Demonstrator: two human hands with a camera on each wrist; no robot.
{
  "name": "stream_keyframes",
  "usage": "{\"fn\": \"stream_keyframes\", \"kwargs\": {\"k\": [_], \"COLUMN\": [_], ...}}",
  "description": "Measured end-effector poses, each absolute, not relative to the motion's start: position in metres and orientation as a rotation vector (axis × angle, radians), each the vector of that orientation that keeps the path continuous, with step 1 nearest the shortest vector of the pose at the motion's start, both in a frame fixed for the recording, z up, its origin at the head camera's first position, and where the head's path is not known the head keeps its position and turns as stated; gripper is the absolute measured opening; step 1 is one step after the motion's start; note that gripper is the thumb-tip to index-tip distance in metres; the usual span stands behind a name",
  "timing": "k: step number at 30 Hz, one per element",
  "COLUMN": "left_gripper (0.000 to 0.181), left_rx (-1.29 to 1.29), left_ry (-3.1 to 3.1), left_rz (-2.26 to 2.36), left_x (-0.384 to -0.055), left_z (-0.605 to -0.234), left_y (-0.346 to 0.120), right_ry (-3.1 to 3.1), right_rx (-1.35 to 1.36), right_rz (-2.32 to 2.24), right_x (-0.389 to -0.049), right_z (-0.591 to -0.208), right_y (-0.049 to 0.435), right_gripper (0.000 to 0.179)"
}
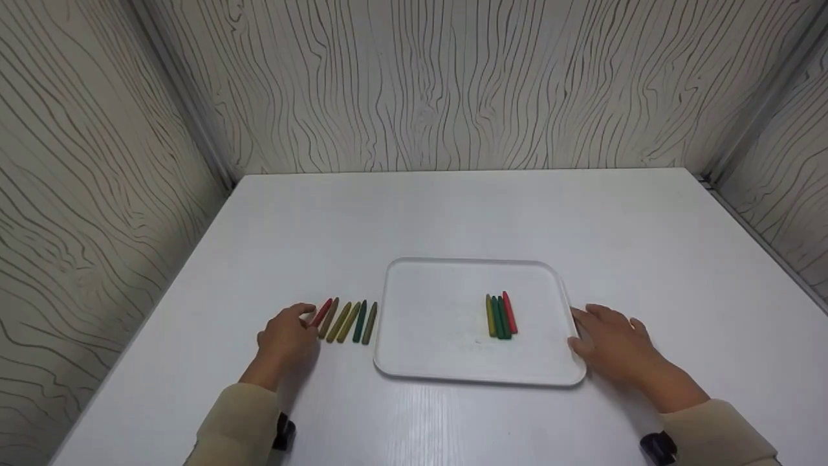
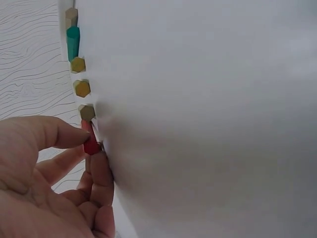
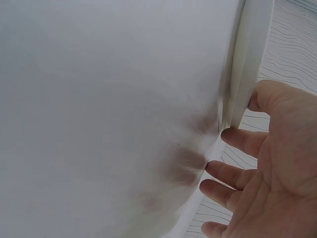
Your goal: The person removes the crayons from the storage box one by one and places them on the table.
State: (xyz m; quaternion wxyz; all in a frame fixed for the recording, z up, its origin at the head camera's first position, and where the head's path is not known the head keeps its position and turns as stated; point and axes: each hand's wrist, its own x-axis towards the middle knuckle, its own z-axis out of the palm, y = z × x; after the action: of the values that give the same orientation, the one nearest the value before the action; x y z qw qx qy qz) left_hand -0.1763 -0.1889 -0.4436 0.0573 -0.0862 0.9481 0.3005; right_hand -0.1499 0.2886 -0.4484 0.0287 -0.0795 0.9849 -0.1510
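On the left, my left hand [image 1: 289, 333] pinches a red crayon [image 1: 321, 312] between thumb and fingers. This red crayon [image 2: 91, 143] lies at the left end of a row, beside a brown crayon [image 1: 328, 318]. Olive crayons [image 1: 339, 322] and a dark green crayon [image 1: 359, 321] continue the row toward a white tray [image 1: 427, 372]. My right hand [image 1: 614, 346] holds the tray's right edge, thumb against the rim [image 3: 242, 84] and index fingertip low beside it. Its other fingers spread loosely near the table surface.
Inside the tray, toward its right, a yellowish crayon [image 1: 490, 317], two green crayons [image 1: 502, 320] and another red crayon [image 1: 510, 313] lie side by side. The white table [image 1: 453, 213] meets wood-patterned panels [image 1: 420, 84] at the back and sides.
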Motion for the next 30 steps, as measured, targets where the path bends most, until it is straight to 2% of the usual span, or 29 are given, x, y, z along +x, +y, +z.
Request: {"fn": "stream_keyframes", "kwargs": {"k": [14, 23, 30], "left_gripper": [0.053, 0.087, 0.104], "left_rx": [-0.260, -0.260, -0.229], "left_ry": [3.040, 3.035, 3.039], "left_rz": [0.792, 0.739, 0.709], "left_x": [-0.177, -0.175, -0.175], "left_z": [-0.441, -0.438, -0.436], "left_y": [-0.185, -0.183, -0.172], "right_ry": [3.033, 3.027, 3.035], "right_rx": [-0.248, -0.249, -0.253], "right_rz": [-0.472, -0.463, -0.459], "right_x": [-0.149, -0.149, -0.149], "right_z": [-0.449, -0.449, -0.448], "right_y": [0.289, 0.290, 0.289], "right_gripper": [0.056, 0.057, 0.056]}}
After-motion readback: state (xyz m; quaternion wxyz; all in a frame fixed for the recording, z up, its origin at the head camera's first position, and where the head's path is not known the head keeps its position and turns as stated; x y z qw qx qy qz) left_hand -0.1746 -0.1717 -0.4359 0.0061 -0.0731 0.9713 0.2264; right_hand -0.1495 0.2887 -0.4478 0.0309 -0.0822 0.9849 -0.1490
